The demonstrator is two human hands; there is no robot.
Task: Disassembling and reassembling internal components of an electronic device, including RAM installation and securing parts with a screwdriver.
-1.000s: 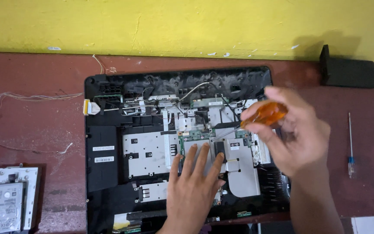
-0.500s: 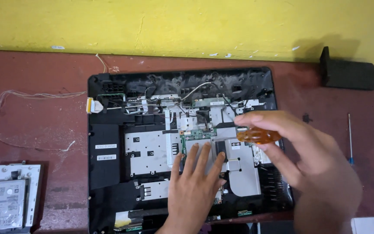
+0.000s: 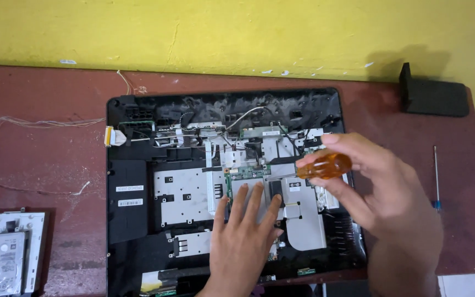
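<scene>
An opened black laptop chassis lies on a reddish-brown table, with metal shields, wires and a small green circuit board exposed. My left hand rests flat on the metal plates at the lower middle, fingers spread just below the green board. My right hand grips a screwdriver with an orange translucent handle. The tool lies nearly level, its thin shaft pointing left toward the board's right edge, above my left fingertips.
A hard drive in a metal caddy lies at the lower left. A thin blue-handled screwdriver rests at the right. A black block stands by the yellow wall. Loose thin wires trail at the left.
My right hand has lowered and turned the orange-handled screwdriver from a raised tilt to nearly level, pointing left. My left hand has stayed flat on the laptop's plates.
</scene>
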